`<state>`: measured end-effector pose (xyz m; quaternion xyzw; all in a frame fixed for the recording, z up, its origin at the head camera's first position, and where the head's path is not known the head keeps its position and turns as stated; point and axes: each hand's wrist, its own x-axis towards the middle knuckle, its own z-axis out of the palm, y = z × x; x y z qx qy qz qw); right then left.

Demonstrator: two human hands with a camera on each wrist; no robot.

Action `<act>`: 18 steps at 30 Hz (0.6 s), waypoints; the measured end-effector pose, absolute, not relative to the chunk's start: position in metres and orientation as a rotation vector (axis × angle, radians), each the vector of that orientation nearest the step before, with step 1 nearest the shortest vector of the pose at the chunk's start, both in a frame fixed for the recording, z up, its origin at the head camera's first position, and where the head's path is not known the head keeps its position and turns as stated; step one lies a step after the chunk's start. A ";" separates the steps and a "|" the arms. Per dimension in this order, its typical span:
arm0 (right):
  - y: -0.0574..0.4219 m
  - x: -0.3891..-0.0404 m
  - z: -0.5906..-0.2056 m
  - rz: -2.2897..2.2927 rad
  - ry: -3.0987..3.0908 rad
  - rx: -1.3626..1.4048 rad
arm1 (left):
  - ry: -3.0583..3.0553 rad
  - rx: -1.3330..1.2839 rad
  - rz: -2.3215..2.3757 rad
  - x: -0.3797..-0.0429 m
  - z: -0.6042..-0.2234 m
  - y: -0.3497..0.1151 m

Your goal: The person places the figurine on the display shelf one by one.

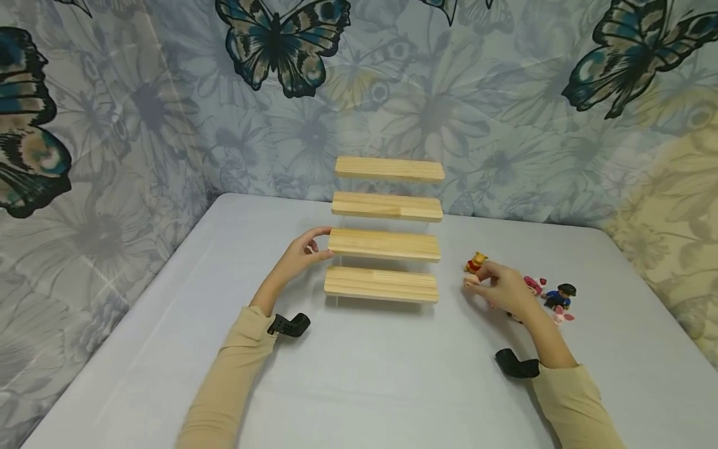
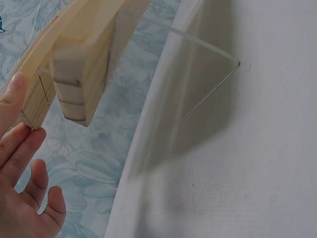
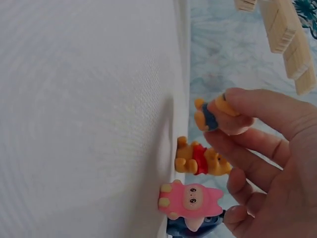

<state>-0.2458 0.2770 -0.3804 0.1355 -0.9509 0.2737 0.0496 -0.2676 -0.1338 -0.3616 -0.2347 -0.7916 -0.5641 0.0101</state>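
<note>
My left hand (image 1: 303, 257) pinches the left end of a wooden step (image 1: 384, 244), the second from the bottom of a four-step display stand. In the left wrist view, the thumb lies on one face of the board and two fingers on its other side. At the right, my right hand (image 1: 507, 290) holds a small toy figurine (image 3: 210, 118) with blue and yellow-orange parts between thumb and fingers. Its head is partly hidden by the fingers. Beside that hand sits a yellow bear figurine (image 3: 200, 159) in a red shirt. A pink figurine (image 3: 190, 199) stands nearer the camera.
Right of my right hand are a toy figure (image 1: 560, 296) in blue with a dark cap and a pink big-eared figurine (image 1: 563, 315). The stand's top step (image 1: 389, 169) rises near the patterned backdrop (image 1: 314, 137). A white cloth (image 1: 359, 374) covers the table.
</note>
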 end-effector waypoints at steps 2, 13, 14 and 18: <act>0.275 -0.246 -0.381 0.845 -2.879 0.412 | -2.475 -0.734 -1.761 -0.267 -0.361 -0.135; 0.272 -0.246 -0.382 0.857 -2.794 0.342 | -2.438 -0.735 -1.794 -0.274 -0.372 -0.135; 0.272 -0.247 -0.382 0.862 -2.778 0.343 | -2.434 -0.734 -1.795 -0.278 -0.376 -0.135; 0.270 -0.247 -0.379 0.882 -2.726 0.374 | -2.422 -0.723 -1.784 -0.290 -0.393 -0.138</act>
